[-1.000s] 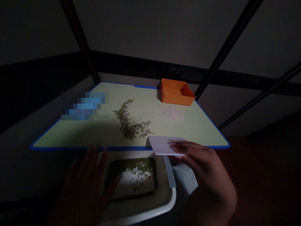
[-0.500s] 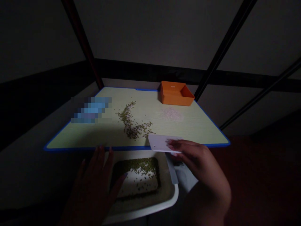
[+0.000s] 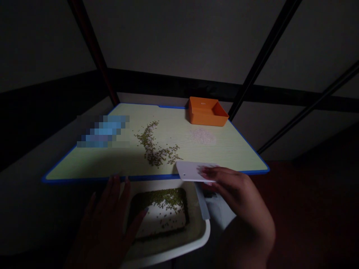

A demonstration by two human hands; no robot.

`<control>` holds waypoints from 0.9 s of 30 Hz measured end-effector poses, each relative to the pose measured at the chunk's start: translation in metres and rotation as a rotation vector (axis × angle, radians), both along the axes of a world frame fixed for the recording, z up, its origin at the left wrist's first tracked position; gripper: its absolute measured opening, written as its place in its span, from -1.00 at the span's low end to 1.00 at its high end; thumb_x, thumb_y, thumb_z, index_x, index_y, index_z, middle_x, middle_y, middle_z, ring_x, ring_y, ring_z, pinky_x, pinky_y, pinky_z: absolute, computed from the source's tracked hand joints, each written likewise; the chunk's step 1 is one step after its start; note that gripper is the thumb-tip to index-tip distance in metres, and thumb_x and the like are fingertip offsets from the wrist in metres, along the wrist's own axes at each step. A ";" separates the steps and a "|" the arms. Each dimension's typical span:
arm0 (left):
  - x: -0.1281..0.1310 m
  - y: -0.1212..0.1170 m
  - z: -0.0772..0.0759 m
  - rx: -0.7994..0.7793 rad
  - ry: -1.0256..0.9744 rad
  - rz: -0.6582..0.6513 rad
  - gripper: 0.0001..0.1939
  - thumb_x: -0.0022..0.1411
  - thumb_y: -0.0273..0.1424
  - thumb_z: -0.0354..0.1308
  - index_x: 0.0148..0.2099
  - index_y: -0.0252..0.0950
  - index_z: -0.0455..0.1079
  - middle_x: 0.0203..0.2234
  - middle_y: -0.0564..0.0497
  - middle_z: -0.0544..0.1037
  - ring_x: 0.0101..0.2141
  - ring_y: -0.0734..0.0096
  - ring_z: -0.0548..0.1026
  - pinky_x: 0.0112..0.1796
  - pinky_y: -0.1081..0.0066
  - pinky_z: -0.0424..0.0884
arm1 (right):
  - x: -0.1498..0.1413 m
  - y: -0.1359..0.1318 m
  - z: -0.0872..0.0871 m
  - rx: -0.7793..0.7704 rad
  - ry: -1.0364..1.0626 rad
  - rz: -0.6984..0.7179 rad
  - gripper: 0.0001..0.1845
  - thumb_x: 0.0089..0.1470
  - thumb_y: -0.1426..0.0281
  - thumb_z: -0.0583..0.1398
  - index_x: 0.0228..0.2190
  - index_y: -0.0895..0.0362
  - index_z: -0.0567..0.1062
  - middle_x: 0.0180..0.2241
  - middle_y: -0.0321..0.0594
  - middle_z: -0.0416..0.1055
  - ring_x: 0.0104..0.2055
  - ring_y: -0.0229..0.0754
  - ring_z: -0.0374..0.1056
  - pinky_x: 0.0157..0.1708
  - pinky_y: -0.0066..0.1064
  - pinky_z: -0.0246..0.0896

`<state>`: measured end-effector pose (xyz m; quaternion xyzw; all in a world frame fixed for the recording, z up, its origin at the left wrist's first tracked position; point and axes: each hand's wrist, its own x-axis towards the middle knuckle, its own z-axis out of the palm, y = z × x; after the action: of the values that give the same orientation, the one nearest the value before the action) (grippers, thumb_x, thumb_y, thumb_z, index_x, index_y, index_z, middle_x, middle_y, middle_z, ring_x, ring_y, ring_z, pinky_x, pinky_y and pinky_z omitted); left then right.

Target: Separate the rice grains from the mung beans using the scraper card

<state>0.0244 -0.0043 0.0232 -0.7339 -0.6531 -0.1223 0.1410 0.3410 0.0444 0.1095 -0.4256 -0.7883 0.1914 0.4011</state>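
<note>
My right hand (image 3: 238, 190) grips a flat white scraper (image 3: 188, 171) with a small hole in its corner, held over the blue front edge of the pale yellow board (image 3: 232, 157). Small green grains (image 3: 143, 140), mixed with some whitish ones, lie in a curved band beyond the scraper, to its left. Below the board's edge is a white tub (image 3: 196, 243) with more green grains (image 3: 169, 196) along its far side. My left hand (image 3: 103, 216) is open at the tub's left side, fingers spread, their tips near the board's edge; dim light hides whether they touch it.
An orange box (image 3: 209, 117) with an open top stands at the board's back right corner. In front of it lies a small heap of white grains (image 3: 202, 136). A blurred blue patch (image 3: 105, 130) covers something at the left. Wall panels rise behind the board.
The view has shifted slightly, so the board, box and tub appear a little farther left. My right hand still holds the scraper in nearly the same place. The grains look unchanged.
</note>
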 end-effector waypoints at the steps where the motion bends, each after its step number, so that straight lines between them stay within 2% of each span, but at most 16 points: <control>1: 0.000 0.000 0.000 -0.001 0.002 0.000 -0.13 0.19 0.14 -0.24 0.39 -0.22 -0.25 0.38 -0.28 0.09 0.37 -0.09 0.04 0.23 -0.21 0.14 | 0.000 0.000 -0.001 0.037 0.014 -0.027 -0.77 0.20 0.48 0.18 -0.23 0.02 0.63 -0.17 -0.21 0.64 -0.09 -0.12 0.55 -0.07 -0.26 0.48; 5: 0.000 0.001 -0.001 0.022 0.017 -0.007 -0.13 0.20 0.12 -0.21 0.39 -0.23 -0.28 0.37 -0.32 0.09 0.37 -0.10 0.04 0.21 -0.21 0.17 | 0.002 0.003 -0.008 0.201 0.138 -0.224 -0.82 0.18 0.46 0.22 -0.24 -0.01 0.61 -0.23 -0.26 0.65 -0.17 -0.19 0.57 -0.16 -0.35 0.49; 8: 0.000 0.001 0.000 0.040 0.015 -0.015 -0.15 0.21 0.10 -0.21 0.39 -0.23 -0.28 0.36 -0.33 0.11 0.37 -0.10 0.05 0.20 -0.22 0.19 | 0.005 0.005 -0.010 0.244 0.156 -0.311 -0.82 0.17 0.46 0.23 -0.24 -0.03 0.61 -0.24 -0.29 0.65 -0.19 -0.21 0.57 -0.20 -0.36 0.49; 15: -0.001 0.001 -0.001 0.012 -0.010 -0.010 -0.15 0.20 0.10 -0.21 0.39 -0.22 -0.27 0.37 -0.31 0.10 0.38 -0.09 0.03 0.22 -0.23 0.16 | 0.008 0.003 -0.006 0.229 0.038 -0.207 -0.79 0.20 0.47 0.19 -0.23 0.01 0.62 -0.23 -0.23 0.64 -0.17 -0.15 0.56 -0.14 -0.26 0.49; 21: 0.000 -0.001 0.001 0.036 0.006 -0.018 -0.14 0.20 0.12 -0.24 0.39 -0.23 -0.27 0.36 -0.35 0.13 0.36 -0.14 0.09 0.19 -0.25 0.21 | 0.011 -0.002 -0.007 0.181 -0.015 -0.158 -0.78 0.21 0.50 0.18 -0.21 0.01 0.60 -0.19 -0.25 0.62 -0.12 -0.19 0.53 -0.11 -0.33 0.44; 27: 0.000 -0.001 0.002 -0.017 0.008 0.002 -0.16 0.21 0.09 -0.22 0.39 -0.21 -0.30 0.39 -0.29 0.06 0.38 -0.08 0.02 0.23 -0.23 0.17 | 0.011 -0.002 -0.005 0.196 -0.012 -0.164 -0.80 0.21 0.49 0.18 -0.25 0.01 0.60 -0.24 -0.27 0.63 -0.18 -0.19 0.54 -0.21 -0.36 0.44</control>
<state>0.0248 -0.0050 0.0252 -0.7350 -0.6541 -0.1136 0.1378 0.3518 0.0427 0.1044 -0.4484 -0.7681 0.0773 0.4504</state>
